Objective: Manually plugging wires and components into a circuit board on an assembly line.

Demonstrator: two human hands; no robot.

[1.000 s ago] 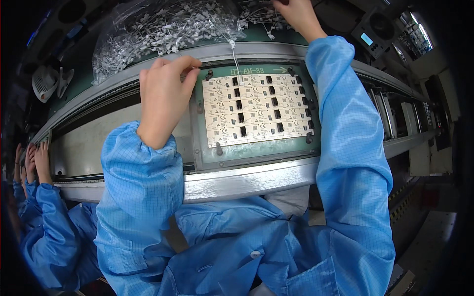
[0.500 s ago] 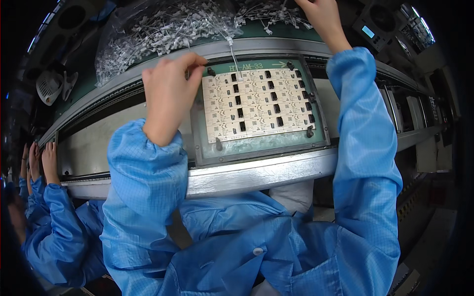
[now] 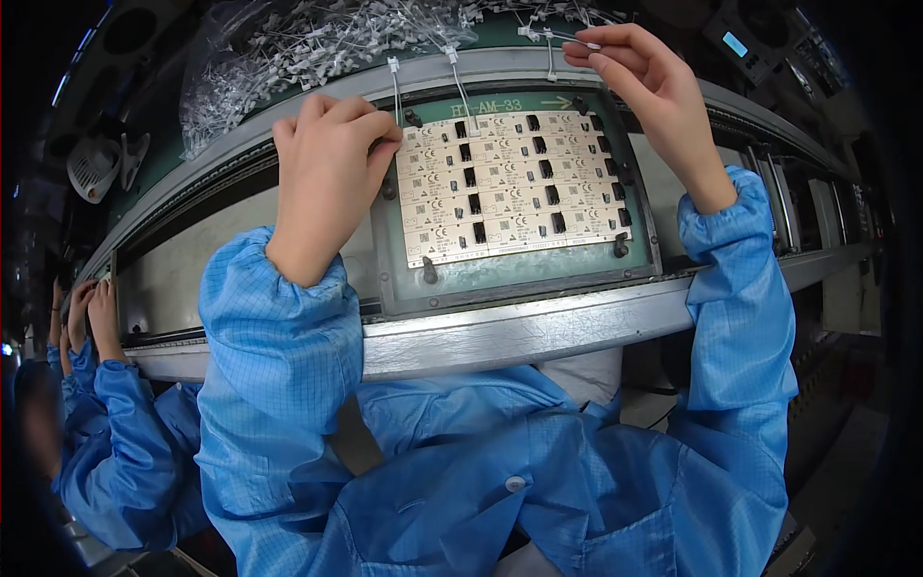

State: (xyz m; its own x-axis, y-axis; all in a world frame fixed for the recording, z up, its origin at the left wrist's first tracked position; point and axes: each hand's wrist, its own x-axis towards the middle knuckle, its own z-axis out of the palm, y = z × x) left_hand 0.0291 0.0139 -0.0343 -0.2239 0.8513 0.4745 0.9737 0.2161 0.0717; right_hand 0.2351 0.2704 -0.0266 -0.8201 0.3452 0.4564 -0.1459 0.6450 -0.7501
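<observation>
A panel of joined white circuit boards (image 3: 519, 192) with black connectors lies in a green fixture plate (image 3: 510, 281). My left hand (image 3: 332, 159) is closed at the panel's upper left corner, its fingertips pinching the lower end of a white connector cable (image 3: 395, 87) that rises toward the back rail. A second white cable (image 3: 460, 82) runs from the panel's top row up over that rail. Beyond the plate's far right corner, my right hand (image 3: 659, 91) pinches the white plug of another connector cable (image 3: 575, 40) between thumb and fingers.
A clear plastic bag of tangled white connector cables (image 3: 308, 67) lies behind the rail. The metal front rail (image 3: 519, 322) runs between me and the fixture. A small white fan-like device (image 3: 96, 171) stands at far left. Near it, a co-worker's hands (image 3: 101, 313) are over the line.
My right hand has come back toward me from the cable pile, bringing a cable. My left fingertips have drawn together at the panel corner, where a cable now stands up. The fixture has shifted slightly right.
</observation>
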